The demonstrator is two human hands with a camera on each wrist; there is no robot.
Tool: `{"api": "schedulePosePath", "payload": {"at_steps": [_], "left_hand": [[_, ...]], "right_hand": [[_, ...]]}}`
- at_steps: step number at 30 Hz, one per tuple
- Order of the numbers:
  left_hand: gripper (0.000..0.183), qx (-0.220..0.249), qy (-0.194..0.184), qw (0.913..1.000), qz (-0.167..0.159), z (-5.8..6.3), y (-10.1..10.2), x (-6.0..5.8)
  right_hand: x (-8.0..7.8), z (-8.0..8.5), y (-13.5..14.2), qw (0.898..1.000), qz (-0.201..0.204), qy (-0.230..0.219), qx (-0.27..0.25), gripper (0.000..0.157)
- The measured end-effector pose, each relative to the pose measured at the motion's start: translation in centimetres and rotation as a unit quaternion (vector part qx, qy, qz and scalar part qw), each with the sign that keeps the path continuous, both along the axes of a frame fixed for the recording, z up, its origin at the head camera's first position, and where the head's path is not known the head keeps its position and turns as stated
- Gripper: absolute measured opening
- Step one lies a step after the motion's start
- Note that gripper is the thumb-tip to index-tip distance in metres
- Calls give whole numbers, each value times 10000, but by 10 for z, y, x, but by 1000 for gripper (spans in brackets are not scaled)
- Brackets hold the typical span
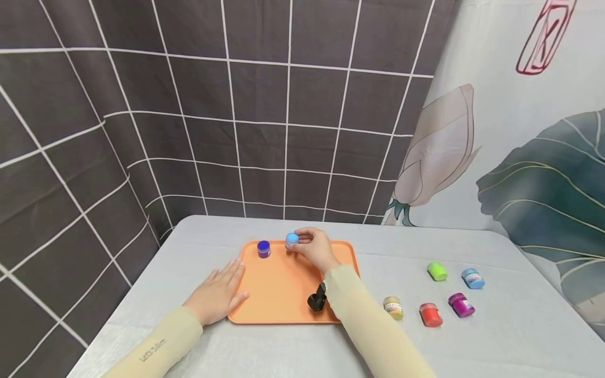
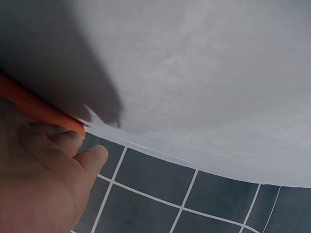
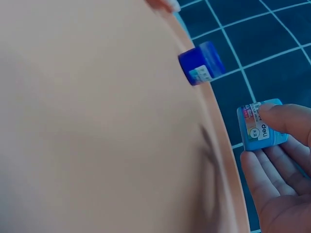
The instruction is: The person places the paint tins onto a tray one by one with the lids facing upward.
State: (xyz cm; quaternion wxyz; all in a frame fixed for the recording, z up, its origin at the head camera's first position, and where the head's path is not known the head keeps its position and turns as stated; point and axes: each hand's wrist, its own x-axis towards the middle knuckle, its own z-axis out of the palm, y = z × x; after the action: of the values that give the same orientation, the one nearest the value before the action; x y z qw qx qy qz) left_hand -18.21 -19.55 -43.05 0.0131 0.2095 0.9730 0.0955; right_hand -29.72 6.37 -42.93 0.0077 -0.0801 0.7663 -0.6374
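Note:
An orange tray (image 1: 276, 294) lies on the table. In the head view my right hand (image 1: 317, 250) pinches a small light blue paint jar (image 1: 291, 239) over the tray's far edge. The right wrist view shows this paint jar (image 3: 260, 125) between thumb and fingers, its printed label facing the camera. To its left, a dark blue-purple paint jar (image 1: 263, 249) stands upright near the tray's back left corner. My left hand (image 1: 218, 294) rests on the tray's left edge with straightish fingers; the left wrist view has that hand (image 2: 46, 170) beside the orange rim.
On the table to the right lie several paint jars: yellow (image 1: 393, 308), red (image 1: 430, 315), purple (image 1: 461, 305), green (image 1: 437, 271) and blue (image 1: 473, 278). A black device (image 1: 316, 300) sits at my right wrist, over the tray. A dark tile-patterned curtain (image 1: 255, 142) hangs behind the table.

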Motion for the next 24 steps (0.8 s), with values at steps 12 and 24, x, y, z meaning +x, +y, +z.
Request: {"api": "schedulePosePath", "payload": {"at_steps": [12,24], "left_hand": [[70,-22,-28,10000,15,-1,0,-1],[70,-17,4,10000,1,-3,-1,-3]], "right_hand": [[0,-6,-13,9996,124,-167,180,36],[-1,-8,-22,9974,134,-17,709,34]]}}
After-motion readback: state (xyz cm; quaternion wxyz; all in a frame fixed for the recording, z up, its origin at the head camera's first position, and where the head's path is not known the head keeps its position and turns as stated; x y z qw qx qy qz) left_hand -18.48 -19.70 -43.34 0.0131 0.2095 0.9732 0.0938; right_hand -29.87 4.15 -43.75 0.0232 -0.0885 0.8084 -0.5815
